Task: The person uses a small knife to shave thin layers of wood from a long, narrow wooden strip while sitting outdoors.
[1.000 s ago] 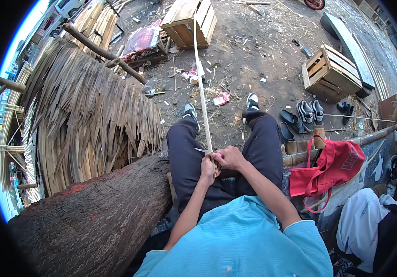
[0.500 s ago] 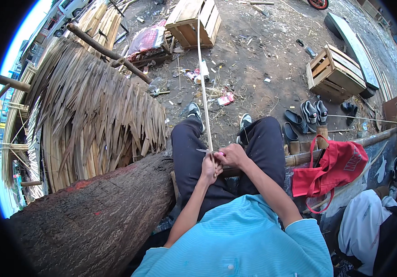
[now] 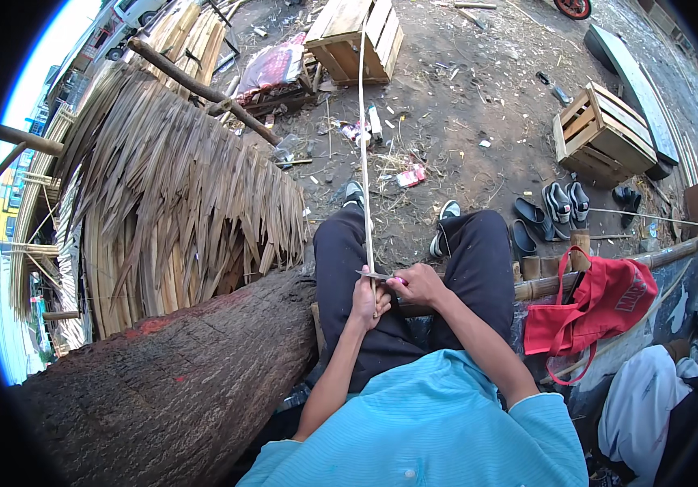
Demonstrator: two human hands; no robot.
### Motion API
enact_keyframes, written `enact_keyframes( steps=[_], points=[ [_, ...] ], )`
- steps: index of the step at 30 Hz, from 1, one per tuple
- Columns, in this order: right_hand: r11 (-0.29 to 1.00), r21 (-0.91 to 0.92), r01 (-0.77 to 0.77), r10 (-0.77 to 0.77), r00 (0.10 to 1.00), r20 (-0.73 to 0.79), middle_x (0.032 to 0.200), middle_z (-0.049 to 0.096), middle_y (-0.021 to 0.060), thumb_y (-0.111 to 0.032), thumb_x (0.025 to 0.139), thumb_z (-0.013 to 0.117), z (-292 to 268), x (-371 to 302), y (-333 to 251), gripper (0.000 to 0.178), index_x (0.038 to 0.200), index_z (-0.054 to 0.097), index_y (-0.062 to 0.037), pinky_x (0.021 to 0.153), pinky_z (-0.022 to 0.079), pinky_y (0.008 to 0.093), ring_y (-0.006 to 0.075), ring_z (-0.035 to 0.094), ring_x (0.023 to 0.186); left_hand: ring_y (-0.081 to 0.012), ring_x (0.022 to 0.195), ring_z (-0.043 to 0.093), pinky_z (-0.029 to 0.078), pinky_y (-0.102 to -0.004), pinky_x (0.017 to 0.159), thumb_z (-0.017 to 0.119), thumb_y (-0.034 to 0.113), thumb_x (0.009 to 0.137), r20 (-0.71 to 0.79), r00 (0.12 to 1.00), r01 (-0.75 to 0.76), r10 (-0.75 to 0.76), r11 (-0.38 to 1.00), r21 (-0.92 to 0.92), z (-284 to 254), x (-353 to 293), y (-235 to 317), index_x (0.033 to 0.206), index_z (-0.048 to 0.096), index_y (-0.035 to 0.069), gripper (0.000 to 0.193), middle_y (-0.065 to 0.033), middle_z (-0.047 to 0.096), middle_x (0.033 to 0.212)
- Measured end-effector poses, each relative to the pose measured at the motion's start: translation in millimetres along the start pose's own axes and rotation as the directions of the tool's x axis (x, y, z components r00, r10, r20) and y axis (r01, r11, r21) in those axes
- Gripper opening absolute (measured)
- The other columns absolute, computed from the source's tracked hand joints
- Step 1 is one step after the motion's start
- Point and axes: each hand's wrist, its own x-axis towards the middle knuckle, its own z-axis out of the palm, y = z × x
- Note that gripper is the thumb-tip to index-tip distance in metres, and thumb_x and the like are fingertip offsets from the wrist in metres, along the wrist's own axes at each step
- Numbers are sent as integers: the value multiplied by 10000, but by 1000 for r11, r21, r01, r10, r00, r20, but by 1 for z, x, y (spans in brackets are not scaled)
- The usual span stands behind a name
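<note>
Between my knees, my left hand (image 3: 368,302) is closed round the near end of a long, thin, pale strip (image 3: 364,154), which looks like split bamboo or cane. From there the strip runs away from me, past my shoes toward a wooden crate. Just to the right, my right hand (image 3: 420,285) grips a knife (image 3: 376,276) by its pinkish handle. The blade points left and lies across the strip, right above my left fingers. My left hand partly hides the strip's near end.
A thick dark log (image 3: 195,357) and a dry-leaf thatch panel (image 3: 178,170) lie left. Wooden crates (image 3: 349,61) stand ahead and far right. On the right are shoes (image 3: 558,207), a bamboo rail (image 3: 552,284) and a red bag (image 3: 601,304). Litter (image 3: 411,175) dots the ground.
The view has shifted slightly, moving the scene right and down. My hands are a little farther apart, and the blade now sits farther right across the strip. Both grips remain.
</note>
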Motion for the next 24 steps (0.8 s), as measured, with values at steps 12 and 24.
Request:
enact_keyframes(
  steps=[12, 24],
  points=[
    [997, 81, 16, -12, 998, -56, 506, 535, 144, -447, 838, 533, -4, 6, 1, 423, 621, 588, -88, 483, 438, 427, 341, 559, 502, -63, 285, 304, 219, -209, 266, 515, 230, 920, 11, 992, -128, 128, 964, 233, 1, -45, -9, 750, 380, 138, 236, 41, 304, 462],
    [980, -165, -108, 104, 994, -35, 519, 556, 154, -518, 847, 476, 5, 26, -3, 504, 618, 607, -89, 499, 467, 441, 348, 592, 533, -67, 313, 288, 242, -210, 286, 450, 125, 928, 104, 991, 70, -87, 985, 156, -33, -65, -8, 777, 377, 134, 168, 37, 288, 469]
  ],
)
